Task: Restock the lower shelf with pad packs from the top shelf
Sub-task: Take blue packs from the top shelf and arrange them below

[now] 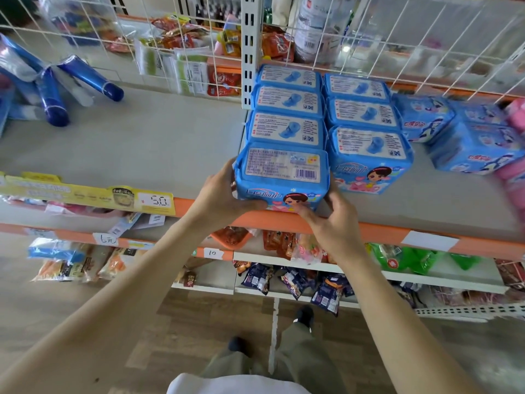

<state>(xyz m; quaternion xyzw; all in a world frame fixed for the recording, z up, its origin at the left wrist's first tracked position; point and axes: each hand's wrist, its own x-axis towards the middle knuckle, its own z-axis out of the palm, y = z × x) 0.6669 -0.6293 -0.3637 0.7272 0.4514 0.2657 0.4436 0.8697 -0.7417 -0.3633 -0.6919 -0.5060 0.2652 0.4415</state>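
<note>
One pad pack (281, 172) of seven sits clasped by left hand (224, 194) and right hand (332, 220).

One wide-angle camera sits on the person's head, facing forward and tilted down. It is close to the shelf (142, 155), which fills the upper and middle frame, its edges bowed by the lens. The floor (199, 322) and a shoe (305, 314) show at bottom centre.

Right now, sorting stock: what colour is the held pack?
The pack is blue; head view.
</note>
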